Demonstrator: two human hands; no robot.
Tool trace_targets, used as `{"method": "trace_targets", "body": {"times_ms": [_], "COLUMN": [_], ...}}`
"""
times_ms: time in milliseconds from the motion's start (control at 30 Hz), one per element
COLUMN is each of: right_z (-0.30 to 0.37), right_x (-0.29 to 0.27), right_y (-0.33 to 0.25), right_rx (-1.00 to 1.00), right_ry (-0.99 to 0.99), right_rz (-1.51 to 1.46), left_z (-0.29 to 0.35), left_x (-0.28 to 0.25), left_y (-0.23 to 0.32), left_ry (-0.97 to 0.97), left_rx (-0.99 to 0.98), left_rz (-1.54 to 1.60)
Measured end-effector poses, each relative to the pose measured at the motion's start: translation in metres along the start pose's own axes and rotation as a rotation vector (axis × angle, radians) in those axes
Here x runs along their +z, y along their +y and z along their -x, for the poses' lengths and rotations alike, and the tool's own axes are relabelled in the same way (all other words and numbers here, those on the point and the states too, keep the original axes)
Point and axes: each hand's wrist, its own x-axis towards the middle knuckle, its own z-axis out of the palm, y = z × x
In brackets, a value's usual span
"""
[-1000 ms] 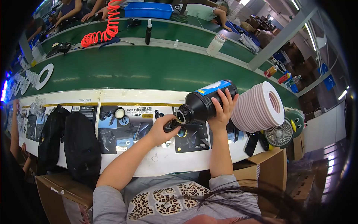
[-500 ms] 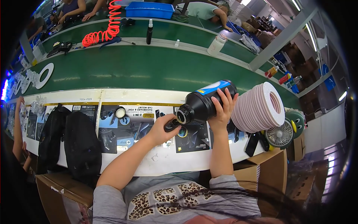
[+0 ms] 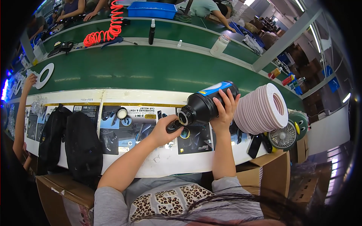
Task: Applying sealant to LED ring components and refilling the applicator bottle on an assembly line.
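A large black bottle with a blue label lies tilted in my right hand, its open mouth pointing down and left. My fingers wrap round its lower body. Closed round a small black bottle is my left hand, holding it right at the big bottle's mouth. Whether liquid flows between them cannot be made out. Below both bottles, printed dark cardboard sheets lie on the white worktop. A round white cap rests on the sheets left of my hands.
Stacked pinkish-white rings stand at right, beside a small fan and a phone. Black pouches lie at left. Beyond runs a green conveyor belt; a spray bottle stands past it. A co-worker's hand reaches in at far left.
The co-worker's arm at far left has reached farther up, to the white rings on the belt. My hands and both bottles stay nearly in place.
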Motion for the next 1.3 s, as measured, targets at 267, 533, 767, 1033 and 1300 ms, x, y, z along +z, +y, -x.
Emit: {"method": "trace_targets", "body": {"times_ms": [267,533,767,1033,1300], "right_z": [0.0007,-0.0018,0.0,0.0012,-0.0012], "right_x": [0.0002,0.0004,-0.0007,-0.0017,-0.0022], "right_y": [-0.0002,-0.0028,0.0,0.0007,-0.0013], "right_rx": [0.003,0.036,-0.026,-0.029,-0.026], "right_ry": [0.005,0.064,0.034,0.024,0.037], "right_rz": [-0.007,-0.058,0.026,0.033,0.024], "left_z": [0.0001,-0.0011,-0.0006,0.0002,0.0], "left_x": [0.0002,-0.001,-0.0009,0.0,-0.0001], "left_y": [-0.002,-0.0034,-0.0007,-0.0004,-0.0003], "left_ry": [0.001,-0.015,-0.006,-0.003,-0.005], "left_rx": [0.008,-0.004,-0.011,-0.012,-0.014], "left_rz": [-0.018,-0.012,0.002,0.019,0.012]}}
